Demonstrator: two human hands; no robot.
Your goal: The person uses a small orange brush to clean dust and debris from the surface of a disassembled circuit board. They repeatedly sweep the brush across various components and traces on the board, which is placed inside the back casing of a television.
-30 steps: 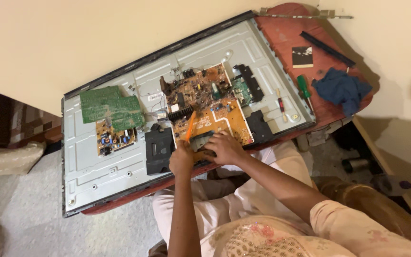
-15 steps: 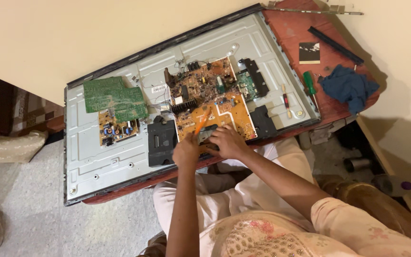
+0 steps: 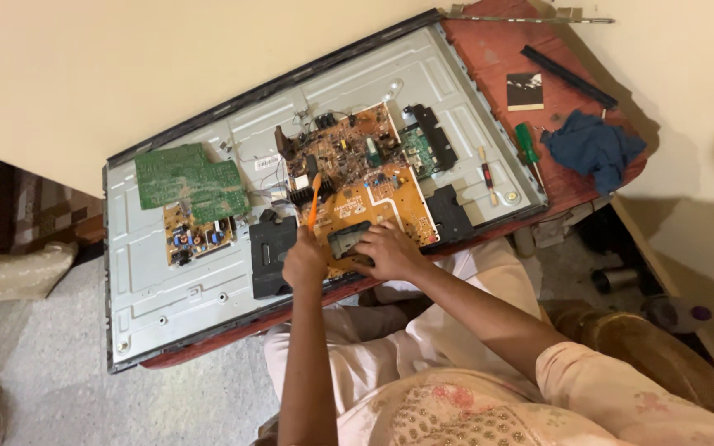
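Gripping a thin orange tool [image 3: 314, 201] in a closed fist, the left hand [image 3: 304, 263] held it upright, its tip over the edge of the large orange-brown circuit board [image 3: 357, 186]. That board sat near the middle of the opened grey metal back panel [image 3: 167, 289] of a flat screen, which lay across a red table [image 3: 497, 58]. The right hand [image 3: 388, 250] rested flat on the board's near edge, fingers spread and lightly curled beside a dark rectangular part [image 3: 347, 241]; whether they pinched anything could not be told from this angle. A green board [image 3: 188, 180] lay further left. On the table's right end lay a green-handled screwdriver [image 3: 527, 147] and a blue cloth [image 3: 592, 147].
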